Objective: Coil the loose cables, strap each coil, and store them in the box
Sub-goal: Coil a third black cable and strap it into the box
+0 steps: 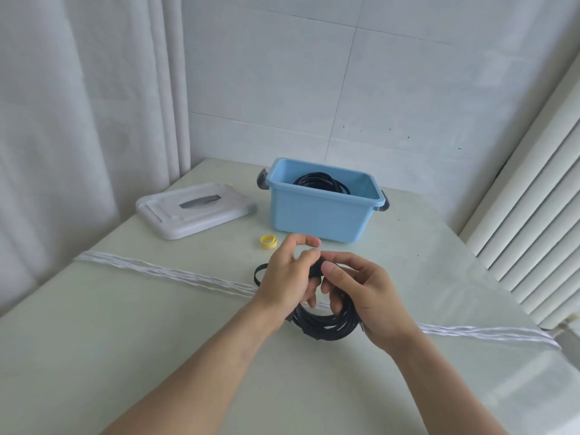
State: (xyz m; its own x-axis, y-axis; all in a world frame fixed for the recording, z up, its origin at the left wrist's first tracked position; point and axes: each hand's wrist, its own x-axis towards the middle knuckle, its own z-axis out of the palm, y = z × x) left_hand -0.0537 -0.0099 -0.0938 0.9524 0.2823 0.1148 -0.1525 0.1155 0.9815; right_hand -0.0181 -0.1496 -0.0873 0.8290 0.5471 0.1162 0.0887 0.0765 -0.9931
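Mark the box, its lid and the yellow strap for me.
box (317,215): head view, front wall.
lid (175,226): head view, near rim.
yellow strap (268,242): head view, the rolled band's near side.

Both hands, left hand (287,277) and right hand (361,293), meet mid-table over a cable coil (326,324). Box (320,211) at twelve o'clock, another coil (323,182) inside. Lid (191,208) at ten o'clock, strap roll (268,241) between lid and hands.
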